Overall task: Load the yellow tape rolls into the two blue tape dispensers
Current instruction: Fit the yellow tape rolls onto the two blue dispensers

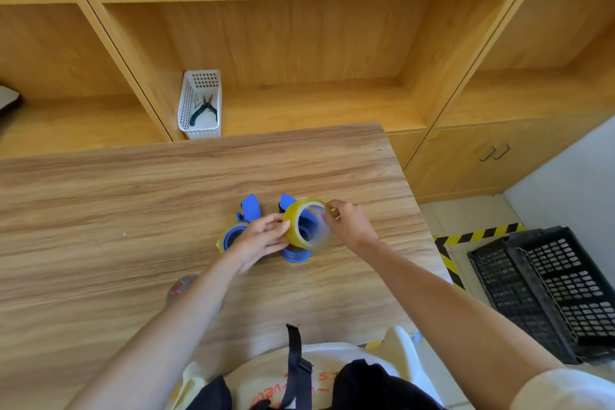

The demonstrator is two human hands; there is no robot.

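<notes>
Two blue tape dispensers lie side by side on the wooden table [116,210]. The left dispenser [244,220] has a yellow roll around its wheel. The right dispenser [294,251] lies mostly hidden beneath a yellow tape roll [293,226], which is held upright just above it. My left hand [263,240] pinches the roll's near-left rim, and my right hand [349,223] pinches its far-right rim. The roll's hollow core faces me.
A white mesh basket [200,103] with pliers stands on the shelf behind the table. A small blurred reddish thing [181,286] lies on the table near my left forearm. The table's right edge is close; a black crate [549,293] sits on the floor beyond it.
</notes>
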